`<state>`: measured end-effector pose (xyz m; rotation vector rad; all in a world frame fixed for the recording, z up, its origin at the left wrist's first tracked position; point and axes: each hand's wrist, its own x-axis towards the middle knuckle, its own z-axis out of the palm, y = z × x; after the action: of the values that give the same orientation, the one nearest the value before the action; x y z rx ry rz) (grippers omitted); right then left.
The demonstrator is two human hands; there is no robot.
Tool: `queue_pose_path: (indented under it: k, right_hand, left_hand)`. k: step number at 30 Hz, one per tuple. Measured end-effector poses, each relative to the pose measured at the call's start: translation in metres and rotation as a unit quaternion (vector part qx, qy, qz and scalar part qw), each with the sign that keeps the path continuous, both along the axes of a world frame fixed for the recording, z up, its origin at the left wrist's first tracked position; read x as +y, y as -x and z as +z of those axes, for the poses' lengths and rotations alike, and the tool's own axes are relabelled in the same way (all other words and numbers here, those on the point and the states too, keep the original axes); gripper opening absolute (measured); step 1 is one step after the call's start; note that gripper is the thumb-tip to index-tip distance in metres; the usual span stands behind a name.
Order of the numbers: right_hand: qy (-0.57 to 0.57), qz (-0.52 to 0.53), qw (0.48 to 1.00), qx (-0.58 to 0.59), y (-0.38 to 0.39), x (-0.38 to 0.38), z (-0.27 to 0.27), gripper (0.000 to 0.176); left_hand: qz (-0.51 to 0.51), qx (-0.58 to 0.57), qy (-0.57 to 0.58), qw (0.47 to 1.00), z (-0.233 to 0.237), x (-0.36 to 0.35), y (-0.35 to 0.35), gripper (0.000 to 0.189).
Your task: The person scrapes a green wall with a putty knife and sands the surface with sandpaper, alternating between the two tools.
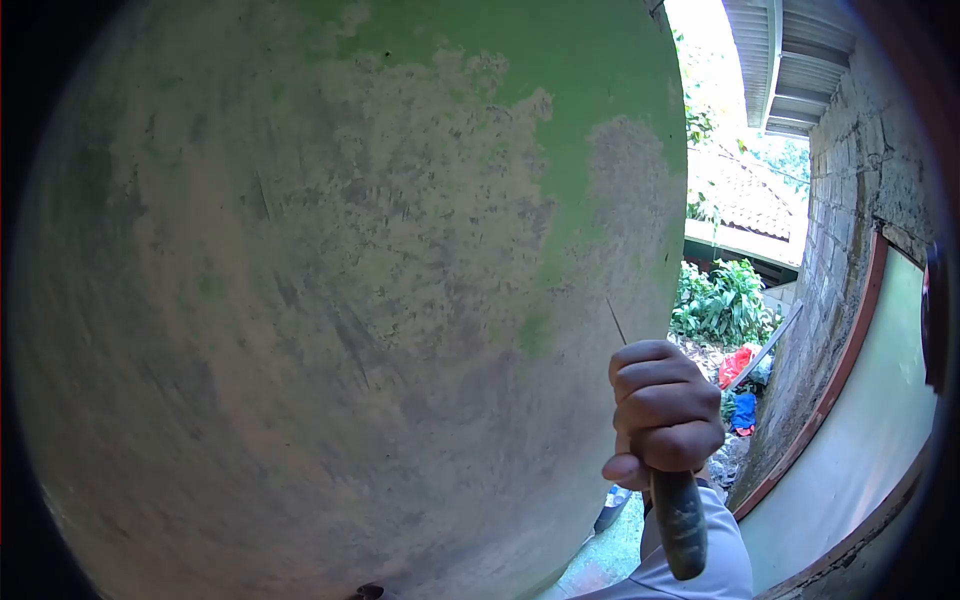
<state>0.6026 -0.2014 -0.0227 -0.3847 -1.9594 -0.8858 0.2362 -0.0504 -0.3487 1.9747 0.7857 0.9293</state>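
Note:
My right hand [668,408] is closed in a fist around a hand tool with a thick, worn dark handle [680,525]. The handle sticks out below the fist, and a thin blade [615,322], seen nearly edge-on, points up and left above it. In this view the blade overlaps the wall [430,300], a large surface with green paint [600,60] at the top and patchy, scuffed grey-beige below. A light grey sleeve [715,550] shows below the fist. My left hand is out of view.
A narrow passage opens on the right, bounded by a rough block wall [835,210] and a pale panel with a reddish-brown frame [830,400]. Leafy plants [730,305], a red bag [737,367] and a blue item [743,412] lie farther back. Corrugated roofing [815,60] hangs overhead.

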Motion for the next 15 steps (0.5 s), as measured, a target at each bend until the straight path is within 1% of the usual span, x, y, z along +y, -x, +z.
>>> queue_pose_path:
  k: [1, 3, 5, 7, 8, 9, 11, 12, 13, 14, 15]
  right_hand:
    - [-0.001, 0.000, 1.000, 0.001, -0.012, 0.008, 0.004, 0.039]
    - [-0.123, -0.100, 0.985, 0.076, -0.043, 0.031, 0.013, 0.040]
    - [-0.103, -0.043, 0.985, 0.134, -0.033, 0.018, 0.009, 0.044]
    - [-0.086, 0.004, 0.994, 0.065, -0.006, 0.006, 0.000, 0.043]
    - [-0.087, 0.048, 0.994, 0.039, -0.001, 0.010, 0.000, 0.043]
    - [-0.086, 0.047, 0.994, 0.044, -0.013, 0.018, 0.005, 0.043]
    - [-0.145, -0.122, 0.980, 0.067, -0.046, 0.036, 0.019, 0.042]
    - [-0.117, -0.116, 0.982, 0.091, -0.046, 0.026, 0.019, 0.040]
    - [-0.105, -0.065, 0.978, 0.168, -0.050, 0.020, 0.010, 0.042]
    - [-0.085, 0.026, 0.975, 0.203, -0.047, 0.015, -0.004, 0.039]
    - [-0.062, 0.118, 0.963, 0.236, -0.039, 0.009, -0.019, 0.036]
  left_hand:
    - [-0.004, -0.002, -0.009, 1.000, 0.002, 0.000, -0.001, 0.019]
    - [-0.013, -0.002, -0.024, 1.000, 0.007, -0.001, -0.001, 0.018]
    - [-0.016, -0.013, -0.042, 0.999, 0.011, 0.000, -0.007, 0.017]
    - [-0.018, -0.021, -0.058, 0.998, 0.015, -0.001, -0.013, 0.016]
    - [-0.021, -0.023, -0.065, 0.997, 0.018, -0.001, -0.016, 0.015]
    - [-0.026, -0.021, -0.072, 0.997, 0.020, -0.002, -0.016, 0.015]
    - [-0.037, -0.014, -0.080, 0.996, 0.027, -0.006, -0.011, 0.015]
    - [-0.038, -0.014, -0.085, 0.996, 0.029, -0.008, -0.010, 0.014]
    - [-0.035, -0.017, -0.088, 0.995, 0.031, -0.010, -0.008, 0.014]
    - [-0.026, -0.018, -0.081, 0.996, 0.031, -0.013, -0.008, 0.014]
    - [-0.031, -0.043, -0.036, 0.998, 0.030, -0.016, -0.011, 0.015]
